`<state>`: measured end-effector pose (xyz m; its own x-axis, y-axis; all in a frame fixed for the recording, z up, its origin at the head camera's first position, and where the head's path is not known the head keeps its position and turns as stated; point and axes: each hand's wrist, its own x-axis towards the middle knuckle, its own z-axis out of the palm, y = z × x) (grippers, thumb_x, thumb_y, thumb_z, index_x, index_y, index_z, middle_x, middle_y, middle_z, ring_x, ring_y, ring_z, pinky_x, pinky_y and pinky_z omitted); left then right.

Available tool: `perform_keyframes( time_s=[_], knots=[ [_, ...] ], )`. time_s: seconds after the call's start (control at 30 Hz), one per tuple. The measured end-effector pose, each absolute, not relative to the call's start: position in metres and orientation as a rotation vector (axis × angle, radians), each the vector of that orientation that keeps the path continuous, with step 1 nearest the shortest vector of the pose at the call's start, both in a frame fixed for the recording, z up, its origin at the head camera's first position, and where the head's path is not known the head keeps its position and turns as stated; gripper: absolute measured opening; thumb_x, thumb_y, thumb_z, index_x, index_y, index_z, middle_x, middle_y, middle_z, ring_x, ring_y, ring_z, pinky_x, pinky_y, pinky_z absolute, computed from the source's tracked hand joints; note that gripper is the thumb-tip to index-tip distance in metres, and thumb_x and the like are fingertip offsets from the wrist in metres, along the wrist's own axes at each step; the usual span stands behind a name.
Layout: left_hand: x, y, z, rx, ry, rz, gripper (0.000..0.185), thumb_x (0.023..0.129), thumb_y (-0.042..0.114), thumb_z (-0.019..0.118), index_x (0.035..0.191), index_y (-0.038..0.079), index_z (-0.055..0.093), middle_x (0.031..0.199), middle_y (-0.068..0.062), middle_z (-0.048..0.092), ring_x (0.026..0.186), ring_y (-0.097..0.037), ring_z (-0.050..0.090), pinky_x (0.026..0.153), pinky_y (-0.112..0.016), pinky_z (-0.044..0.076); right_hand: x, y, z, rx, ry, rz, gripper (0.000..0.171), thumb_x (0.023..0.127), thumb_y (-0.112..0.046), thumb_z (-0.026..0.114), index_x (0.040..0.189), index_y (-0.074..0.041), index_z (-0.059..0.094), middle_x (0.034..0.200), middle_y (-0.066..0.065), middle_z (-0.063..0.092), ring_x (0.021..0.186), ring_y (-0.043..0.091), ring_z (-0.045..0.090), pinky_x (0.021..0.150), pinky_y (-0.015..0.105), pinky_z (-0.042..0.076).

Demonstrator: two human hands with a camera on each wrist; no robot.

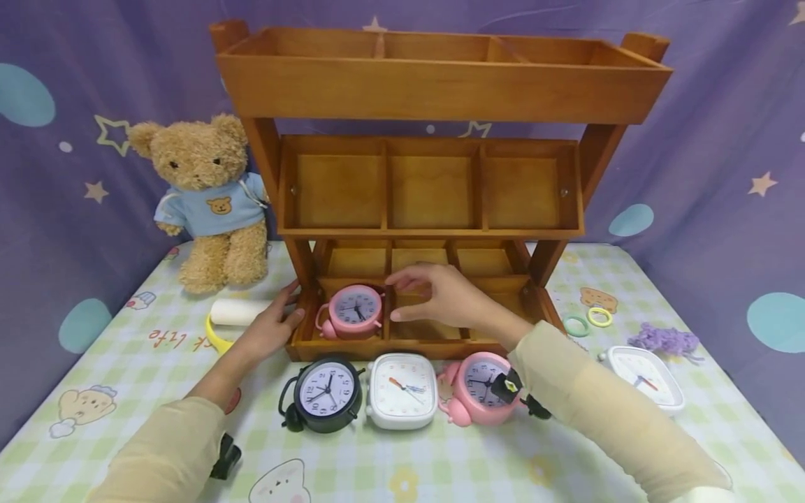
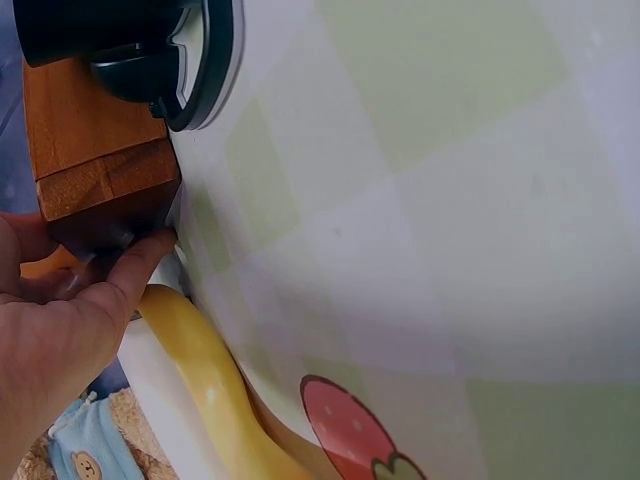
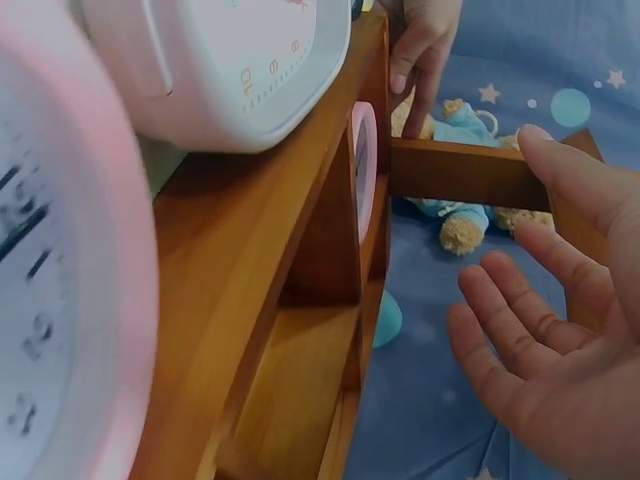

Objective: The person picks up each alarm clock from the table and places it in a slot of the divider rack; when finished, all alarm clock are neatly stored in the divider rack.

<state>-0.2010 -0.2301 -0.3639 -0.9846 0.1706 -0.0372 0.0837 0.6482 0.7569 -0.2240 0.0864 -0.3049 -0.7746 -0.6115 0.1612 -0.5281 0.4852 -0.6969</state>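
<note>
A pink alarm clock (image 1: 355, 311) lies in the bottom left compartment of the wooden shelf (image 1: 440, 91). My right hand (image 1: 434, 293) hovers over the bottom middle compartment, right of that clock, its fingers apart and holding nothing. In the right wrist view its fingers (image 3: 510, 310) are spread, with a gap to the wood. My left hand (image 1: 270, 328) touches the shelf's lower left side; the left wrist view shows its fingers (image 2: 140, 265) against the wooden corner. Along the shelf's front lie a black alarm clock (image 1: 327, 395), a white clock (image 1: 402, 391) and a second pink alarm clock (image 1: 481, 388), partly behind my right sleeve.
Another white clock (image 1: 644, 377) lies at the right beside a purple tuft (image 1: 666, 339) and green and yellow rings (image 1: 599, 317). A teddy bear (image 1: 210, 202) sits behind on the left. Near my left hand lie a white roll (image 1: 239, 311) and a yellow curved handle (image 1: 216, 339).
</note>
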Motion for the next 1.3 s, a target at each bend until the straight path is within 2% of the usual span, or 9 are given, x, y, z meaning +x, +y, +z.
perform_keyframes(
  time_s=[0.13,0.37,0.7,0.93,1.13,1.3],
  knots=[
    [-0.200,-0.230,-0.363,0.231,2.760,1.268,0.063,0.107,0.009,0.043,0.159,-0.007,0.011,0.150,-0.041,0.033,0.134,-0.056,0.042,0.112,-0.063,0.032,-0.220,0.100,-0.303,-0.973,2.621,-1.211,0.052,0.083,-0.026,0.087,0.130,-0.011,0.068,0.125,0.002,0.070,0.117,0.027,0.064,0.100,0.047,0.051],
    [-0.200,-0.229,-0.364,0.249,2.754,1.281,0.062,0.107,0.007,0.042,0.159,-0.008,0.010,0.150,-0.042,0.032,0.134,-0.057,0.041,0.111,-0.063,0.032,-0.214,0.125,-0.302,-0.958,2.625,-1.305,0.050,0.085,-0.024,0.085,0.130,-0.011,0.068,0.125,0.000,0.070,0.111,0.018,0.065,0.098,0.043,0.052],
    [-0.200,-0.231,-0.367,0.248,2.765,1.262,0.062,0.107,0.008,0.042,0.159,-0.007,0.011,0.149,-0.042,0.033,0.133,-0.057,0.042,0.111,-0.063,0.033,-0.205,0.165,-0.300,-0.881,2.728,-1.327,0.049,0.084,-0.025,0.086,0.128,-0.013,0.070,0.119,0.002,0.071,0.109,0.021,0.065,0.095,0.041,0.054],
    [-0.201,-0.230,-0.366,0.226,2.743,1.262,0.062,0.108,0.010,0.041,0.160,-0.005,0.010,0.151,-0.041,0.031,0.135,-0.056,0.040,0.113,-0.064,0.029,-0.198,0.198,-0.300,-0.824,2.779,-1.300,0.049,0.086,-0.020,0.084,0.131,-0.010,0.068,0.122,0.006,0.069,0.113,0.026,0.064,0.098,0.045,0.052],
    [-0.202,-0.231,-0.364,0.218,2.733,1.256,0.063,0.108,0.011,0.040,0.160,-0.005,0.008,0.152,-0.041,0.029,0.137,-0.057,0.036,0.113,-0.065,0.027,-0.189,0.228,-0.300,-0.712,2.815,-1.245,0.050,0.087,-0.023,0.083,0.133,-0.011,0.066,0.125,0.004,0.067,0.113,0.020,0.062,0.097,0.036,0.052],
    [-0.201,-0.231,-0.364,0.197,2.714,1.253,0.064,0.108,0.012,0.040,0.160,-0.004,0.007,0.153,-0.041,0.027,0.139,-0.057,0.033,0.114,-0.067,0.024,-0.180,0.253,-0.300,-0.666,2.849,-1.213,0.051,0.088,-0.023,0.083,0.134,-0.011,0.065,0.126,0.006,0.067,0.113,0.021,0.062,0.096,0.030,0.051]
  ],
)
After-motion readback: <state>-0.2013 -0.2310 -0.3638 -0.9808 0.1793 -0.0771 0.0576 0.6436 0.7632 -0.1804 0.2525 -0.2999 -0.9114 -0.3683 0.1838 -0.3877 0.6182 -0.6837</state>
